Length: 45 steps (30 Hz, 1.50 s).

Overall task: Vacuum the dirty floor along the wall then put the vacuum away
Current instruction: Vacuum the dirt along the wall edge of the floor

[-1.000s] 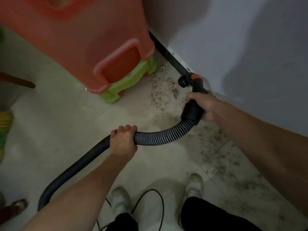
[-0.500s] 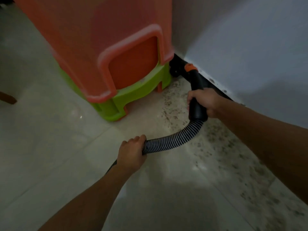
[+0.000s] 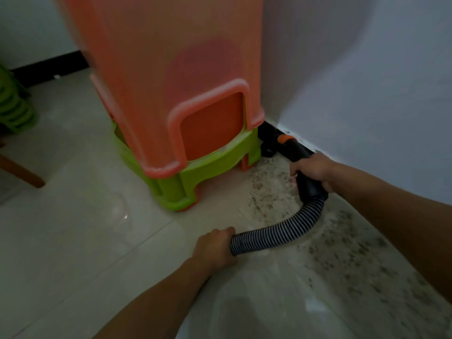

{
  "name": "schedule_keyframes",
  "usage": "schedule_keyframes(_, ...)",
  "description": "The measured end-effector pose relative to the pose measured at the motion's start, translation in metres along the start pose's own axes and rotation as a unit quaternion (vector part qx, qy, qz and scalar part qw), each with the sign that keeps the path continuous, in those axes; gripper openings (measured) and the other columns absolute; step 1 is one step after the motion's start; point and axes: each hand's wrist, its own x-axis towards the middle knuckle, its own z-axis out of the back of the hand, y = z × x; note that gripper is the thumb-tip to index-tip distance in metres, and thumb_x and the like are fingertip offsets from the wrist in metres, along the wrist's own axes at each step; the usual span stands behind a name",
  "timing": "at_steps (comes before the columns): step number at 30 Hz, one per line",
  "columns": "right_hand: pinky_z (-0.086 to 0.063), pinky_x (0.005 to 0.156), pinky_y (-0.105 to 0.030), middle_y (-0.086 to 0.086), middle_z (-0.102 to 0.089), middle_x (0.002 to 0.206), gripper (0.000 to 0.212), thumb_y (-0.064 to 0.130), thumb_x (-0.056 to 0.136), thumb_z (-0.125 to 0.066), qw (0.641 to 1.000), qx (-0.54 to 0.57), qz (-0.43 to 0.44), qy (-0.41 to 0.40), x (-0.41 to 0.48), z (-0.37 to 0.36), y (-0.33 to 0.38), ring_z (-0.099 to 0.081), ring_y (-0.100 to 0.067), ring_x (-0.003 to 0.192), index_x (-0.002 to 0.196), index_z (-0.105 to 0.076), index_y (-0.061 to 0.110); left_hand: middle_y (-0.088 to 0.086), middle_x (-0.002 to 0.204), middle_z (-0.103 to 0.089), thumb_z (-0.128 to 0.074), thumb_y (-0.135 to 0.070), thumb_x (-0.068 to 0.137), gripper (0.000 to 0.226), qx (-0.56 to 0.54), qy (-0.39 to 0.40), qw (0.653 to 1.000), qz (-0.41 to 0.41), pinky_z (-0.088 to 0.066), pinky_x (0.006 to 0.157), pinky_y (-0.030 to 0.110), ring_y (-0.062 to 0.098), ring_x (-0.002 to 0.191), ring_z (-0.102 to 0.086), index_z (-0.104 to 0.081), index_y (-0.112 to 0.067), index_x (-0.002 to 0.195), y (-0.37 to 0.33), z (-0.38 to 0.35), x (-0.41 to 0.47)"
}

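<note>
My right hand (image 3: 314,171) grips the black vacuum nozzle (image 3: 297,149), which has an orange ring near its tip. The tip lies low against the black skirting (image 3: 266,129) where the white wall (image 3: 354,81) meets the floor, just right of the stacked stools. My left hand (image 3: 215,248) is closed around the ribbed black-and-white hose (image 3: 278,234), which curves from the nozzle across the pale tile floor. Dark specks of dirt (image 3: 266,189) lie scattered along the wall, from the nozzle back to the lower right.
A tall stack of orange plastic stools (image 3: 171,81) sits on a green stool (image 3: 210,172) in the corner, close to the nozzle. More green stools (image 3: 14,106) stand at the far left, with a brown wooden leg (image 3: 22,172) beside them.
The view has moved forward and closer to the stools. My right hand has pushed the nozzle further along the skirting toward the corner behind the stool stack; my left hand followed with the hose.
</note>
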Motion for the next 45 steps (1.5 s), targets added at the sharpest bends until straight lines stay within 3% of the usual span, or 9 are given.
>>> schedule_keyframes(4, -0.057, 0.054, -0.039, -0.021, -0.067, 0.066, 0.027, 0.001, 0.078, -0.068, 0.999, 0.034, -0.028, -0.002, -0.018, 0.017, -0.043, -0.063, -0.030, 0.048, 0.103, -0.058, -0.007, 0.006, 0.101, -0.065, -0.067, -0.027, 0.077, 0.032, 0.038, 0.021, 0.999, -0.021, -0.042, 0.065, 0.029, 0.025, 0.092, -0.062, -0.053, -0.018, 0.104, -0.007, -0.010, -0.005)
schedule_keyframes(7, -0.056, 0.055, -0.038, -0.021, -0.066, 0.070, 0.028, 0.002, 0.077, -0.068, 0.996, 0.087, -0.034, 0.000, -0.023, 0.023, -0.067, -0.063, -0.030, 0.048, 0.102, -0.060, -0.006, 0.006, 0.101, -0.065, -0.067, -0.026, 0.076, 0.029, 0.055, 0.029, 0.998, -0.027, -0.045, 0.068, 0.031, 0.025, 0.093, -0.061, -0.053, -0.020, 0.101, -0.012, -0.002, -0.005)
schedule_keyframes(11, -0.055, 0.060, -0.039, -0.017, -0.062, 0.065, 0.003, 0.002, 0.079, -0.062, 0.986, 0.159, -0.039, 0.037, -0.031, 0.009, -0.063, -0.060, -0.028, 0.051, 0.079, -0.059, 0.000, 0.005, 0.097, -0.065, -0.067, -0.024, 0.073, 0.026, 0.049, 0.000, 0.999, 0.005, -0.045, 0.065, 0.029, 0.024, 0.089, -0.062, -0.051, -0.023, 0.093, 0.005, 0.013, -0.026)
schedule_keyframes(13, -0.054, 0.064, -0.040, -0.016, -0.060, 0.068, 0.004, 0.003, 0.078, -0.060, 0.984, 0.166, -0.035, 0.052, -0.032, -0.002, -0.055, -0.059, -0.029, 0.056, 0.077, -0.057, 0.002, 0.004, 0.096, -0.065, -0.068, -0.024, 0.071, 0.027, 0.049, -0.017, 0.998, 0.024, -0.047, 0.066, 0.030, 0.023, 0.088, -0.063, -0.050, -0.024, 0.092, 0.016, 0.020, -0.039)
schedule_keyframes(21, -0.056, 0.060, -0.038, -0.017, -0.064, 0.066, 0.028, 0.004, 0.079, -0.061, 0.985, 0.124, -0.042, 0.114, -0.053, 0.005, -0.061, -0.063, -0.028, 0.054, 0.106, -0.055, 0.001, -0.004, 0.085, -0.060, -0.072, -0.027, 0.067, 0.030, 0.071, 0.004, 0.997, 0.006, -0.041, 0.062, 0.027, 0.019, 0.081, -0.059, -0.048, -0.030, 0.085, 0.006, 0.015, -0.054)
schedule_keyframes(27, -0.058, 0.062, -0.038, -0.017, -0.065, 0.074, 0.031, 0.004, 0.079, -0.063, 0.982, 0.137, -0.049, 0.122, -0.086, -0.025, -0.074, -0.064, -0.028, 0.059, 0.108, -0.055, -0.004, -0.002, 0.093, -0.064, -0.072, -0.028, 0.067, 0.029, 0.106, 0.018, 0.993, 0.040, -0.043, 0.065, 0.027, 0.019, 0.086, -0.061, -0.052, -0.029, 0.089, 0.024, 0.011, -0.076)
schedule_keyframes(34, -0.055, 0.050, -0.034, -0.018, -0.066, 0.073, 0.021, 0.003, 0.077, -0.063, 0.984, 0.149, -0.032, 0.092, -0.099, -0.071, -0.068, -0.065, -0.028, 0.051, 0.098, -0.061, -0.003, -0.003, 0.097, -0.064, -0.072, -0.027, 0.067, 0.031, 0.138, 0.018, 0.986, 0.090, -0.043, 0.067, 0.026, 0.018, 0.090, -0.060, -0.049, -0.031, 0.087, 0.056, 0.017, -0.110)
schedule_keyframes(39, -0.056, 0.052, -0.036, -0.015, -0.066, 0.061, 0.019, 0.002, 0.074, -0.064, 0.984, 0.144, -0.021, 0.098, -0.101, -0.080, -0.069, -0.065, -0.028, 0.049, 0.092, -0.062, -0.004, -0.004, 0.094, -0.062, -0.073, -0.026, 0.067, 0.032, 0.142, 0.027, 0.985, 0.094, -0.043, 0.067, 0.027, 0.017, 0.089, -0.060, -0.048, -0.031, 0.086, 0.056, 0.017, -0.118)
schedule_keyframes(45, -0.056, 0.053, -0.035, -0.014, -0.069, 0.060, 0.026, 0.004, 0.077, -0.065, 0.982, 0.143, -0.014, 0.124, -0.097, -0.086, -0.066, -0.067, -0.027, 0.050, 0.101, -0.059, -0.003, -0.003, 0.095, -0.062, -0.076, -0.025, 0.067, 0.033, 0.156, 0.031, 0.982, 0.103, -0.043, 0.068, 0.028, 0.017, 0.089, -0.059, -0.053, -0.029, 0.091, 0.060, 0.022, -0.125)
